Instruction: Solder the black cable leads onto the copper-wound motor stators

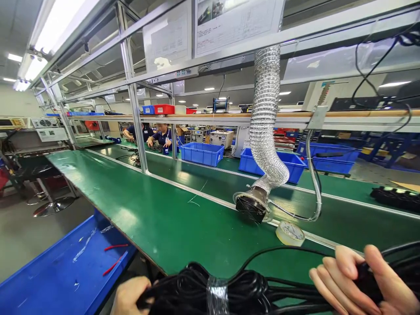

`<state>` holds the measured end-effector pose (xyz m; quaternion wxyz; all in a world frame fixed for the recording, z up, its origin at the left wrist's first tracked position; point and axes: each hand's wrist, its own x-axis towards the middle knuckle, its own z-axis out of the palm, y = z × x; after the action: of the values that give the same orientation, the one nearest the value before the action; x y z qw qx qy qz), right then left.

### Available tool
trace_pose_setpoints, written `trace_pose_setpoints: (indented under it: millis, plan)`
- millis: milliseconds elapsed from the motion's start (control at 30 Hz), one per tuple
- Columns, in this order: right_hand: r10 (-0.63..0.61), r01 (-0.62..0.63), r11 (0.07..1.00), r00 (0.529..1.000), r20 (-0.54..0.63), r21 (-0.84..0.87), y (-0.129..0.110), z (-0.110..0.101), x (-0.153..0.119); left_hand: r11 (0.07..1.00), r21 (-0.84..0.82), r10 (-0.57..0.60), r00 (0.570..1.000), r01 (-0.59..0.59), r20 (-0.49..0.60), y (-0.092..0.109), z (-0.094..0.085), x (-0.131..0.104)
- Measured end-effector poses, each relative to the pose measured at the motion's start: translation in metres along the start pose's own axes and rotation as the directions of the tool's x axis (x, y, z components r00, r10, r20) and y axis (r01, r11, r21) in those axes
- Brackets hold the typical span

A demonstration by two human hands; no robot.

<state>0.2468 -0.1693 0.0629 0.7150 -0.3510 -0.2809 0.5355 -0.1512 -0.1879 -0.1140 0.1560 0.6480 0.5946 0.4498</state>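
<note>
A thick bundle of black cables [183,288] stretches across the bottom of the head view, with a band of clear tape [217,296] wrapped round its middle. My left hand [130,295] is closed on the bundle's left end; part of this hand is cut off by the lower edge. At the lower right, my right hand [364,282] has its fingers wrapped round the black cables, thumb upward. One loose cable arches over the green bench between the hands. Beyond it lies a roll of clear tape [290,233] on its side.
The green bench [157,218] runs to the far left. An extraction fan [252,204] hangs low on a silver duct [267,109]. A blue bin [59,271] at lower left holds a red-handled tool [112,266]. Blue crates [201,154] and seated co-workers [162,138] are beyond.
</note>
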Motion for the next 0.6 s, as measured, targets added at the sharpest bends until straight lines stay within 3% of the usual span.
trace_pose_setpoints:
  millis: [33,100,167,200,233,300,367,400,500,600]
  plan:
    - [-0.014,0.014,1.000,0.999,0.039,-0.009,0.002,-0.001,0.001,0.985,0.099,0.144,0.988,-0.138,-0.058,-0.007,-0.007,0.014]
    - [-0.046,0.053,0.998,0.988,0.148,-0.041,0.009,0.000,0.003,0.855,0.330,0.465,0.873,-0.401,-0.144,-0.018,-0.024,0.047]
    - [-0.069,0.089,0.994,0.960,0.273,-0.061,0.020,0.005,0.007,0.714,0.519,0.604,0.789,-0.471,-0.115,-0.024,-0.040,0.085]
    - [-0.076,0.100,0.993,0.943,0.324,-0.058,0.029,0.008,0.010,0.654,0.593,0.633,0.770,-0.470,-0.087,-0.026,-0.046,0.104]
    - [-0.075,0.101,0.994,0.928,0.366,-0.051,0.040,0.011,0.013,0.606,0.651,0.640,0.766,-0.458,-0.056,-0.029,-0.050,0.122]
    - [-0.065,0.085,0.996,0.908,0.414,-0.031,0.068,0.013,0.020,0.548,0.731,0.563,0.825,-0.407,0.038,-0.038,-0.052,0.151]
    - [-0.018,0.048,0.997,0.907,0.422,-0.060,0.100,0.009,0.026,0.514,0.759,0.404,0.893,-0.400,0.198,-0.048,-0.049,0.169]
    - [0.009,0.037,0.994,0.910,0.415,-0.102,0.114,0.004,0.028,0.511,0.754,0.318,0.906,-0.412,0.280,-0.053,-0.047,0.174]
    - [0.035,0.038,0.981,0.930,0.365,-0.191,0.145,-0.013,0.029,0.568,0.700,0.154,0.891,-0.433,0.427,-0.052,-0.044,0.177]
    - [0.017,0.038,0.989,0.935,0.355,-0.146,0.154,-0.024,0.026,0.671,0.593,0.265,0.891,-0.445,0.369,-0.021,-0.039,0.172]
